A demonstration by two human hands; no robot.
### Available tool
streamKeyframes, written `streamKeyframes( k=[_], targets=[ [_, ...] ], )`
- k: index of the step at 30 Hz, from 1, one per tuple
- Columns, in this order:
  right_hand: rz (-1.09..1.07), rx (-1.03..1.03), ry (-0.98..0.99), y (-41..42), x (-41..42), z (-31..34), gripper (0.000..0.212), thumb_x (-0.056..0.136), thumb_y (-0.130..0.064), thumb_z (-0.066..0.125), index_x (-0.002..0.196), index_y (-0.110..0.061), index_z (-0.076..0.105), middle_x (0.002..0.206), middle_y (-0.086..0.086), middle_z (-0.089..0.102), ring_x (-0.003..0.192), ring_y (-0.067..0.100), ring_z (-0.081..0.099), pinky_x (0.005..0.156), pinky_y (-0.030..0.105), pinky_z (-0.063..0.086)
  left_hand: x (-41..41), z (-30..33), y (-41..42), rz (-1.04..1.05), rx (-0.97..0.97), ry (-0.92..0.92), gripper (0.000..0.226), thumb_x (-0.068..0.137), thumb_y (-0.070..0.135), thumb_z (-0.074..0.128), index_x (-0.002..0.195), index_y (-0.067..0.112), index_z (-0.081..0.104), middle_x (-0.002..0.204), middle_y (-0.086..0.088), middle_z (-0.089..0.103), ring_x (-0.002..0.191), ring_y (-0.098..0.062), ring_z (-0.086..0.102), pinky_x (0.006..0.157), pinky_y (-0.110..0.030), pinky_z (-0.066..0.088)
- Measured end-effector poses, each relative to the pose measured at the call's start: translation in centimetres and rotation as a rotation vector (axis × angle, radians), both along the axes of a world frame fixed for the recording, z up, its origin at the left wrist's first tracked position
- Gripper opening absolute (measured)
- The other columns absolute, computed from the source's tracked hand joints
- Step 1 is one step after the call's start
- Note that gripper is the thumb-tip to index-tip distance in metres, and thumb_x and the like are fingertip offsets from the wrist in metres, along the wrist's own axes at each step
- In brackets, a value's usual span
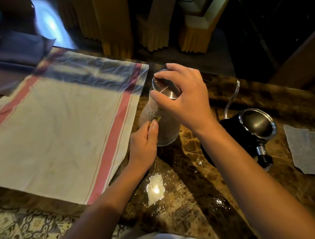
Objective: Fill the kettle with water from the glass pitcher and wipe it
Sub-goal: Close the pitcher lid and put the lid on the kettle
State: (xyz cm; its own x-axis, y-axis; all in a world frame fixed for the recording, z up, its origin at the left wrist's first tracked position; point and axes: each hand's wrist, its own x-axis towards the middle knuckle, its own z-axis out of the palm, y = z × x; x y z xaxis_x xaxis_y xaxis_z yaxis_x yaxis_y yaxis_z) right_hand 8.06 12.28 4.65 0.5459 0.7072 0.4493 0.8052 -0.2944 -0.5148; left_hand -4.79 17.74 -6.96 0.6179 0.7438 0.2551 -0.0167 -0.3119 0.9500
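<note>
Right grip (180, 95) atop pitcher lid (165, 87)

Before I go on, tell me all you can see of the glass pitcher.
The glass pitcher stands upright on the brown marble table, between the striped cloth and the black kettle. Its body is clear, textured glass, widening downward. A round metal lid covers the mouth. The right hand grips the lid from above; the left hand holds the body. Water level unclear.
</note>
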Motion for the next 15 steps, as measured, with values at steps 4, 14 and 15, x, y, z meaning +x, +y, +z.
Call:
streamKeyframes(
  k=[4, 14, 15],
  targets=[
    [0.035, -0.059, -0.075, 0.3, -0.3, -0.2, 0.040, 0.093, -0.053, 0.069, 0.128, -0.034, 0.072, 0.148, -0.001, 0.058, 0.136, 0.028, 0.044, 0.102, 0.035, 0.040, 0.0, 0.2, -0.1, 0.007, 0.005, -0.003, 0.036, 0.103, 0.048, 0.037, 0.072, 0.034, 0.049, 0.059, 0.008, 0.046, 0.054, -0.008, 0.048, 0.049, -0.019, 0.034],
    [0.077, -0.126, -0.181, 0.4, -0.9, -1.1, 0.034, 0.093, -0.048, 0.070, 0.124, -0.036, 0.074, 0.151, 0.000, 0.057, 0.144, 0.034, 0.041, 0.109, 0.054, 0.044, 0.0, 0.1, -0.2, 0.001, 0.017, 0.025, 0.043, 0.101, 0.048, 0.033, 0.075, 0.019, 0.052, 0.060, -0.009, 0.051, 0.054, -0.011, 0.048, 0.047, -0.017, 0.032],
    [0.073, -0.109, -0.172, 0.4, -0.8, -1.3, 0.034, 0.093, -0.049, 0.070, 0.124, -0.036, 0.074, 0.149, 0.000, 0.058, 0.142, 0.033, 0.042, 0.108, 0.053, 0.044, 0.0, 0.1, -0.2, 0.003, 0.013, 0.025, 0.042, 0.101, 0.048, 0.034, 0.074, 0.022, 0.051, 0.059, -0.005, 0.050, 0.053, -0.010, 0.048, 0.046, -0.016, 0.032]
  ],
)
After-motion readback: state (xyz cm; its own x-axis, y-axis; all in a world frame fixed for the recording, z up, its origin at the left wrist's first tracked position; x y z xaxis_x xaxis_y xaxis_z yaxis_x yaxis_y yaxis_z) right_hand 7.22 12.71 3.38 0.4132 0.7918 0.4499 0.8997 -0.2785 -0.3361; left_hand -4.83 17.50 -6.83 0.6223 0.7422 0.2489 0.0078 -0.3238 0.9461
